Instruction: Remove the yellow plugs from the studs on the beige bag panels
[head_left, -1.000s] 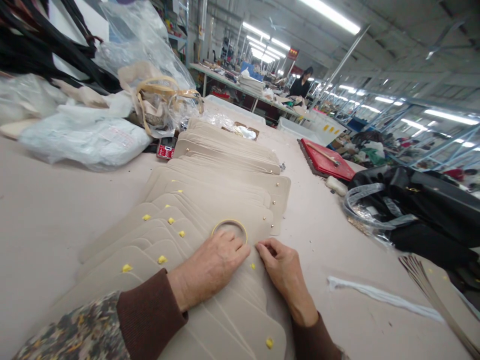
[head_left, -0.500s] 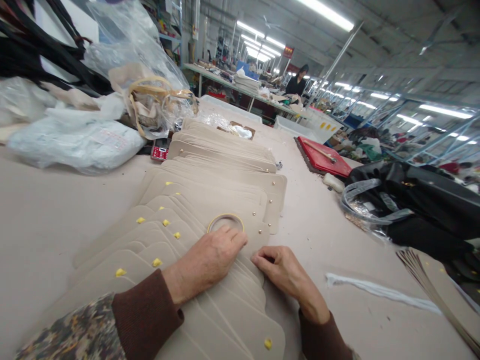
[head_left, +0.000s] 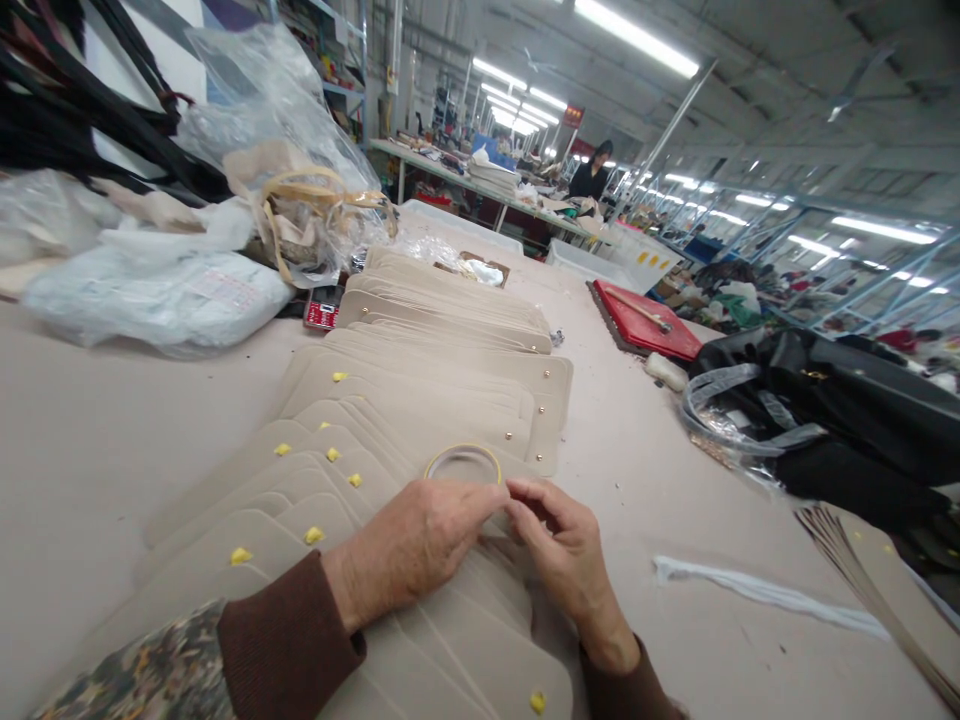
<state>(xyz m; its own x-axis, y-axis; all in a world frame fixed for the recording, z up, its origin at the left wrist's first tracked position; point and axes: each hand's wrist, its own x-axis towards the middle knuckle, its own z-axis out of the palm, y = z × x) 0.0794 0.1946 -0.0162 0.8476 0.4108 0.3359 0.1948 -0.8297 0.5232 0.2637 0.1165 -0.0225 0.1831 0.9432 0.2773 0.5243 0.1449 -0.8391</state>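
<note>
Our curled left hand point(head_left: 420, 540) meets our pinched right hand point(head_left: 570, 545), anything gripped hidden from us, beside a yellow-rimmed ring point(head_left: 463, 449), above beige panels point(head_left: 431, 400) toward the counter's point(head_left: 645, 460) near edge.

legible text: none | hanging red sign point(head_left: 573, 116): too small | plastic-bag print point(head_left: 227, 288): blurred

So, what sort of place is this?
Probably a factory or workshop, maybe one making bags. Overlapping flat beige round-cornered panels lie in front, a shiny black leather-like bag sits to the right, and long white tube lights run in rows overhead.
</note>
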